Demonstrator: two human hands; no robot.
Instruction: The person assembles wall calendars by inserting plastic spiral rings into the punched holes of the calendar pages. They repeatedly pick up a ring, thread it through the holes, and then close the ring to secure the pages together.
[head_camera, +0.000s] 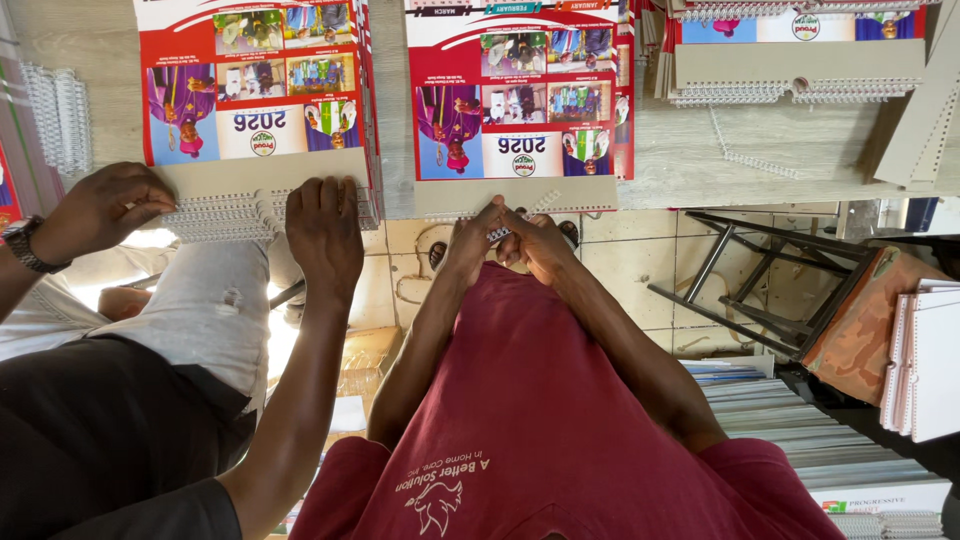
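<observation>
Binding work is in hand at the near edge of the worktop (690, 160). The left hand (470, 243) and the right hand (545, 248) meet at the middle of that edge. Both sets of fingers are pinched closed on a short piece of white wire binding (500, 233). This piece sits just under the grey backing board (515, 196) of a red calendar (520, 95), which overhangs the edge.

Judgement: the step is seating the wire loops into the punched edge of the board. It looks unfinished, since the wire shows only between the fingertips.

The next move calls for even pressure from both thumbs along the row and loops kept square to the holes. The calendar must not slide back from the edge.

At the near left corner a co-worker's hand (325, 232) presses a longer wire strip (225, 215) on a second calendar (255, 85). It is well apart from the person's own hands. Finished stacks (800, 60) lie toward the far right.
</observation>
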